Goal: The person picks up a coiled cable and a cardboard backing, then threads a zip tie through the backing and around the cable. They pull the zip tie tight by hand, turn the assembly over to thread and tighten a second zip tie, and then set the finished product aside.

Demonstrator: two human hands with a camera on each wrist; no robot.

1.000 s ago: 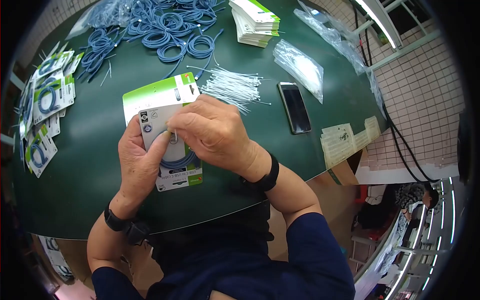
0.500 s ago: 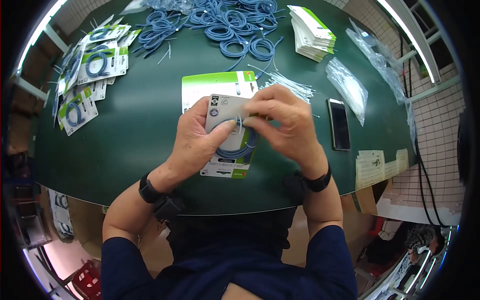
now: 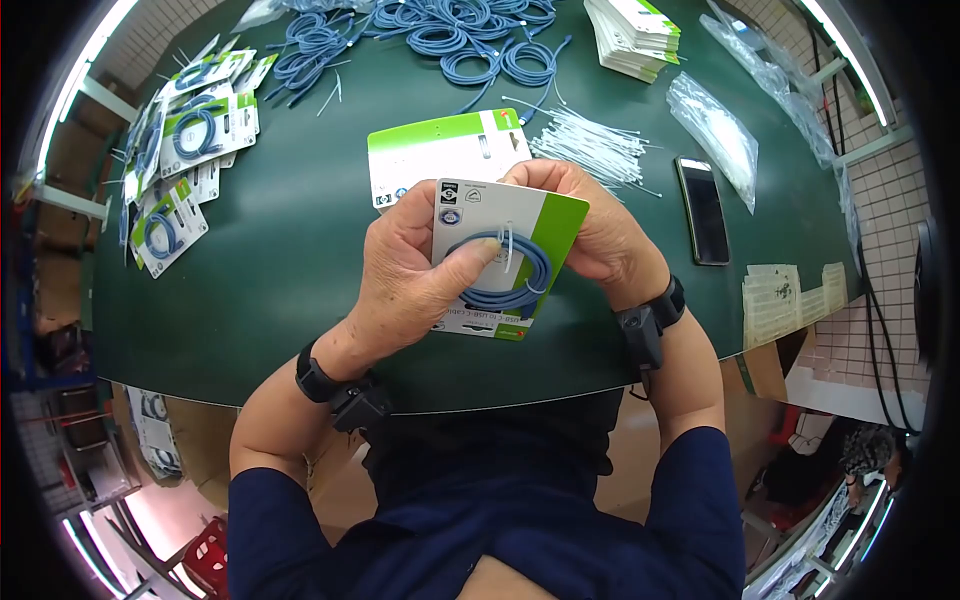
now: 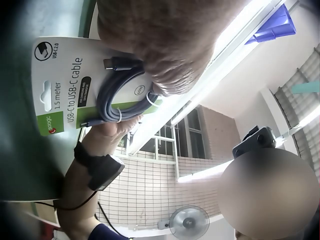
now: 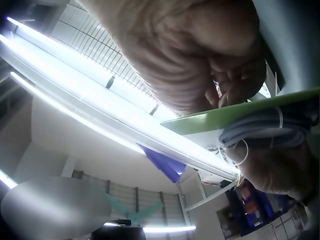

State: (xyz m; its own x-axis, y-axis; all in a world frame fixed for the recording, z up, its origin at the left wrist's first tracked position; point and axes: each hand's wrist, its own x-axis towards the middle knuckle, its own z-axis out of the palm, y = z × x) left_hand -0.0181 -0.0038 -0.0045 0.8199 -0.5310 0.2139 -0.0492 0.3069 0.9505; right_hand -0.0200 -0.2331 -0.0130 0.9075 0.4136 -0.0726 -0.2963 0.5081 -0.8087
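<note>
My left hand (image 3: 405, 270) grips a white-and-green packaging card (image 3: 562, 218) labelled USB-C to USB-C cable, its thumb on the front beside a coiled blue cable (image 3: 541, 272). A thin white cable tie (image 3: 509, 250) stands out from the card's front as a loop over the coil. Behind the card's upper right edge is my right hand (image 3: 612, 240); its fingertips are largely hidden, and I cannot tell what they hold. In the right wrist view, curled right-hand fingers (image 5: 235, 90) lie close behind the green edge. The left wrist view shows the cable's plug (image 4: 120, 63) on the card.
Another card (image 3: 440, 150) lies flat beyond my hands. Loose white cable ties (image 3: 595, 148), a phone (image 3: 703, 212) and a plastic bag (image 3: 715, 130) lie to the right. Finished-looking cable cards (image 3: 190, 140) are piled left. Blue cables (image 3: 450, 35) and stacked cards (image 3: 630, 40) are at the back.
My right hand has moved from the cable tie at the card's front to behind its right edge. The card has tilted, and the tie loop shows at the front. The head view has shifted.
</note>
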